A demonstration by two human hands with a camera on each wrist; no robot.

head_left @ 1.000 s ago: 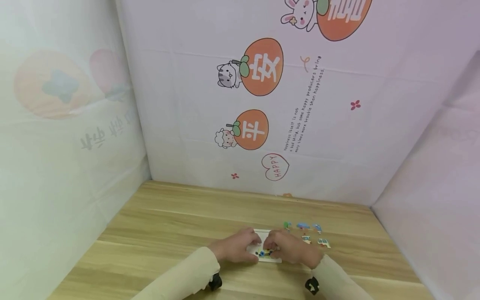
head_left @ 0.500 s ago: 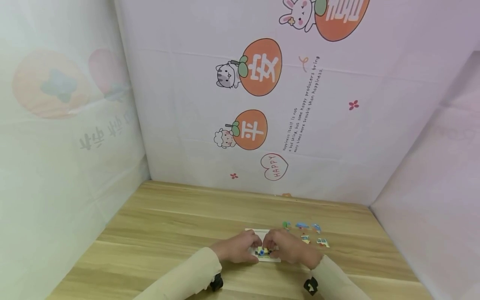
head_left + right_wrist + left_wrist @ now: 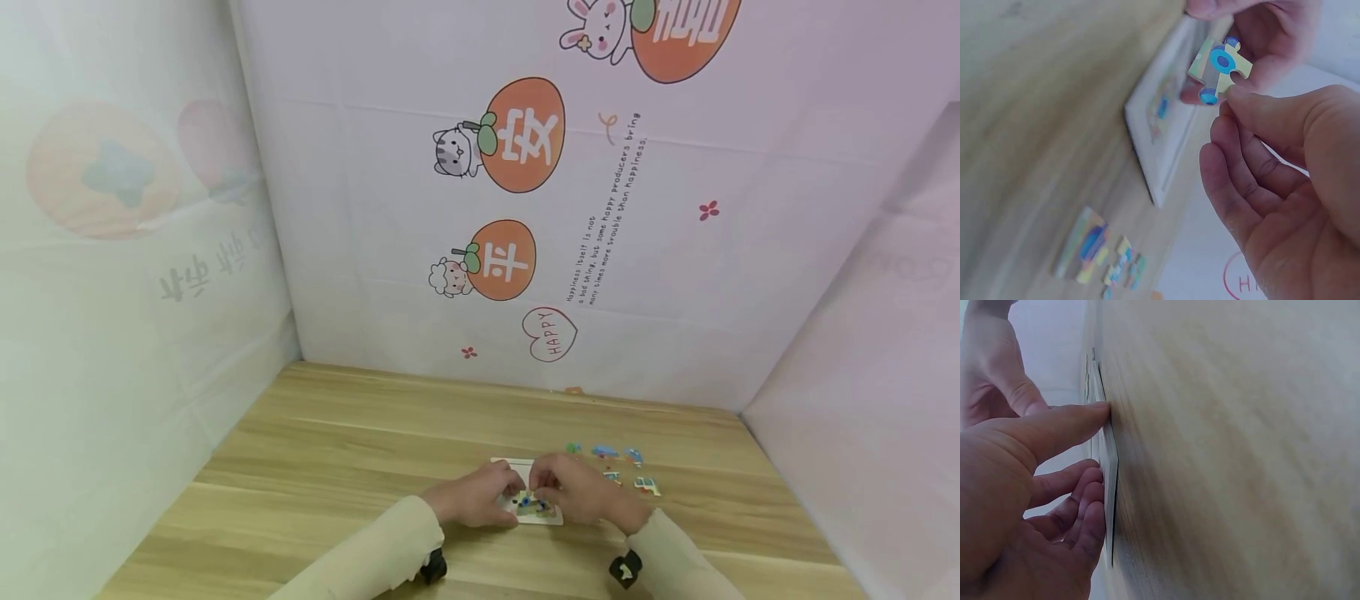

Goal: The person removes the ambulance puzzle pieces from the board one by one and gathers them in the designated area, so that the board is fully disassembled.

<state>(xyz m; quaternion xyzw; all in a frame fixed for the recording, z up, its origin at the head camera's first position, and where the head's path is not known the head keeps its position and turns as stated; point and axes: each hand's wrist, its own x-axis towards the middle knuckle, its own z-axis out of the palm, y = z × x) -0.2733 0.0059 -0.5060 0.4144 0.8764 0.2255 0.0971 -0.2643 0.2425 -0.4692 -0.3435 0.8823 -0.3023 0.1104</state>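
A jigsaw piece (image 3: 1222,60), yellow and grey with blue ring shapes, is pinched between thumb and index finger of my right hand (image 3: 573,487). It is tilted over a white puzzle board (image 3: 550,522) that bears a small printed picture. My left hand (image 3: 476,497) holds the board's left side, thumb (image 3: 1088,422) at the near edge and curled fingers (image 3: 1088,515) against it farther along. In the right wrist view the piece hangs in front of the left hand. My fingers hide part of the board in the head view.
Several loose jigsaw pieces lie right of the board, among them a blue one (image 3: 604,451), a green one (image 3: 573,448) and a white-and-red one (image 3: 647,486). The wooden table (image 3: 337,433) meets a patterned cloth wall (image 3: 375,333) behind.
My right hand has risen slightly away from the board, and the yellow-and-blue piece has moved with its fingertips. More of the printed picture shows beneath. The left hand stays in place.
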